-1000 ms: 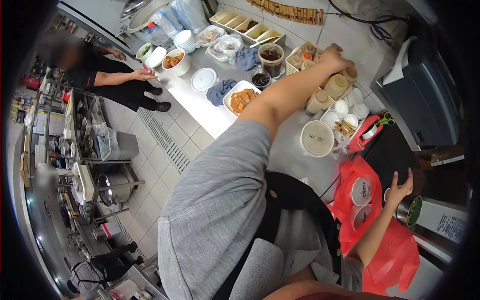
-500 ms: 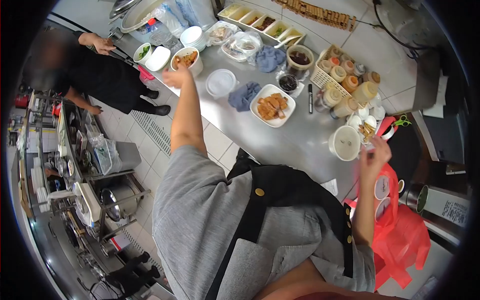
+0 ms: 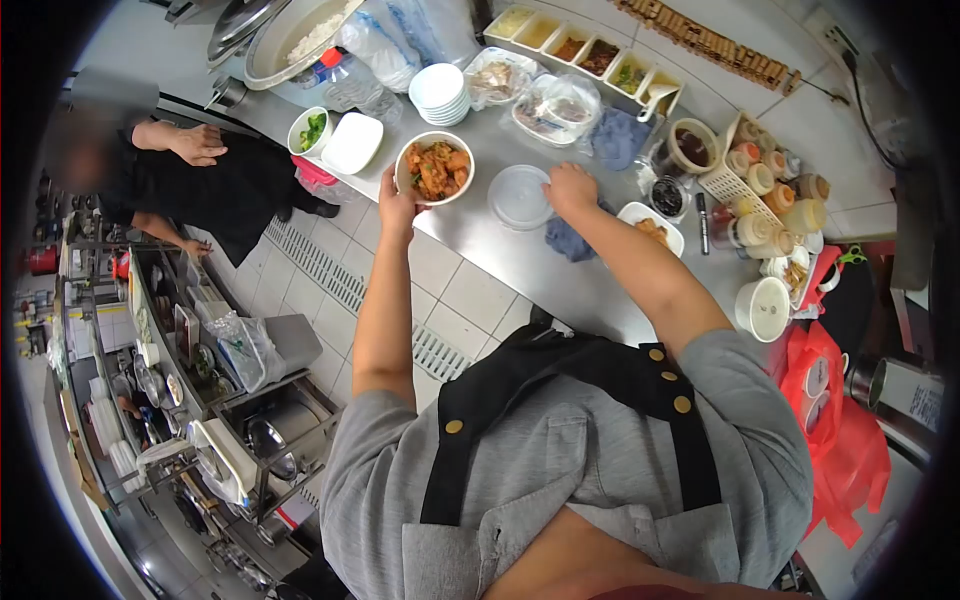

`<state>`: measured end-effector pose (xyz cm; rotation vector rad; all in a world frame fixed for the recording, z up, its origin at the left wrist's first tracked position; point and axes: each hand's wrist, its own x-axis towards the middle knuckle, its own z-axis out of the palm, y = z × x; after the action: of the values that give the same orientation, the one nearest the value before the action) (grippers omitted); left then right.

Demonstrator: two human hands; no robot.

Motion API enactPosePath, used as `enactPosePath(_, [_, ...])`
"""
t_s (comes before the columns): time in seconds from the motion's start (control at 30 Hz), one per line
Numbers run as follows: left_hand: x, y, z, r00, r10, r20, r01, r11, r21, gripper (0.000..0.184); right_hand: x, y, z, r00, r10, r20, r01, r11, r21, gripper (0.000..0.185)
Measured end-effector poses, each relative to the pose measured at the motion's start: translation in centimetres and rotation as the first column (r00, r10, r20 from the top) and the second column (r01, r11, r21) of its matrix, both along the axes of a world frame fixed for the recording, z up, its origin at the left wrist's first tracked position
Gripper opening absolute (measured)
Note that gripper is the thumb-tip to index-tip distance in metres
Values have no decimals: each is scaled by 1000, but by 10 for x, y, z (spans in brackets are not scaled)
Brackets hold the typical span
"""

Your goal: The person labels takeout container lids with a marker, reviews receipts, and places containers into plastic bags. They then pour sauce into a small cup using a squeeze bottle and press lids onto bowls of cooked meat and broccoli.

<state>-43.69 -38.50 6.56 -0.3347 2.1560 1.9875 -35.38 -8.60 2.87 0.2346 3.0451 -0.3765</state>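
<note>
My left hand (image 3: pixel 398 207) is wrapped around the side of a white paper bowl (image 3: pixel 402 176) at the counter's front edge. Saucy orange-brown chunks of food (image 3: pixel 436 170) fill that bowl. A translucent round plastic lid (image 3: pixel 518 197) lies flat on the counter to its right. My right hand (image 3: pixel 572 188) has its fingers curled at the lid's right edge, gripping it; the fingertips are partly hidden. Just below that hand is a crumpled blue cloth (image 3: pixel 570 240). My right forearm partly covers a square white dish (image 3: pixel 668 232) with fried pieces in it.
Behind the bowl stand a stack of white bowls (image 3: pixel 440 92), a white container (image 3: pixel 353 143) and a bowl of greens (image 3: pixel 308 131). Sauce bottles (image 3: pixel 765 180) and an empty paper bowl (image 3: pixel 763 308) are on the right. Another person (image 3: pixel 230 190) stands at the left.
My left hand has gone from over the food bowl to its side. My right hand has moved left from the small dishes to the lid. The view has shifted.
</note>
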Motion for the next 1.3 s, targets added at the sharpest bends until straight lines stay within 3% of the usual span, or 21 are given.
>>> enactPosePath(0.07, [15, -5, 9, 991, -54, -122, 52, 998, -22, 62, -22, -9, -28, 998, -48, 28, 48, 999, 11, 21])
enactPosePath(0.17, [15, -22, 20, 999, -24, -28, 26, 996, 85, 62, -35, -7, -48, 992, -108, 68, 107, 994, 14, 24])
enactPosePath(0.3, [11, -24, -6, 993, 44, -110, -36, 997, 70, 57, -39, 0, -21, 964, -207, 165, 227, 967, -116, 27])
enactPosePath(0.33, [14, -17, -10, 997, 66, -45, -66, 998, 10, 57, -36, 2, -4, 965, -205, 164, 224, 968, -108, 27])
enactPosePath(0.43, [6, -15, -9, 998, -4, 61, 0, 998, 68, 58, -30, 6, 26, 957, -200, 209, 236, 958, -164, 26])
enactPosePath(0.5, [8, -7, -8, 1000, -13, 12, 13, 998, 63, 57, -24, 17, 29, 974, -226, 1, 210, 902, -377, 29])
enactPosePath(0.53, [12, -2, -9, 1000, 23, 9, -24, 999, 24, 57, -19, 23, 20, 974, -226, 0, 209, 902, -379, 29])
enactPosePath(0.6, [9, 3, -6, 1000, 29, -7, -29, 999, -42, 57, -15, 35, 13, 889, -285, -358, 59, 847, -528, 29])
enactPosePath(0.63, [8, 2, -5, 1000, 22, -10, -23, 999, -38, 57, -11, 44, 13, 886, -290, -363, 63, 849, -525, 29])
enactPosePath(0.7, [7, 3, -1, 999, -40, -28, 42, 996, 82, 62, 0, 62, 17, 921, -339, -191, 11, 513, -859, 25])
enactPosePath(0.73, [14, 8, 10, 998, -48, -30, 51, 991, 123, 68, 11, 66, 30, 914, -359, -189, 24, 514, -858, 25])
enactPosePath(0.8, [35, 21, 34, 988, -151, -34, 154, 976, 155, 64, 39, 77, 58, 900, -436, 27, 118, 183, -976, 18])
enactPosePath(0.83, [44, 29, 46, 972, -233, -44, 237, 956, 175, 60, 54, 83, 73, 881, -472, 29, 132, 187, -973, 18])
enactPosePath(0.9, [67, 54, 68, 925, -379, -17, 379, 919, 111, 61, 88, 94, 93, 840, -507, 196, 143, -142, -980, 17])
enactPosePath(0.97, [101, 85, 84, 782, -620, 66, 615, 784, 79, 66, 133, 113, 100, 820, -538, 198, 117, -181, -977, 16])
enactPosePath(1.03, [139, 121, 84, 635, -763, 125, 752, 647, 127, 63, 173, 131, 123, 845, -416, 337, 127, -455, -881, 15])
enactPosePath(1.1, [171, 154, 44, 494, -865, 89, 846, 502, 178, 61, 206, 138, 125, 756, -504, 417, 112, -528, -842, 17])
enactPosePath(1.13, [194, 183, 41, 489, -868, 87, 848, 497, 185, 62, 224, 143, 131, 719, -542, 435, 110, -529, -841, 18])
enactPosePath(1.23, [237, 243, 24, 266, -964, -20, 952, 260, 163, 59, 274, 151, 129, 613, -684, 396, 23, -486, -874, 19])
enactPosePath(1.27, [253, 259, 17, 285, -956, 66, 930, 293, 221, 56, 290, 150, 127, 604, -699, 384, -5, -485, -874, 19])
enactPosePath(1.3, [262, 272, 1, 238, -971, 25, 947, 238, 216, 54, 305, 152, 126, 592, -715, 372, -32, -483, -875, 19])
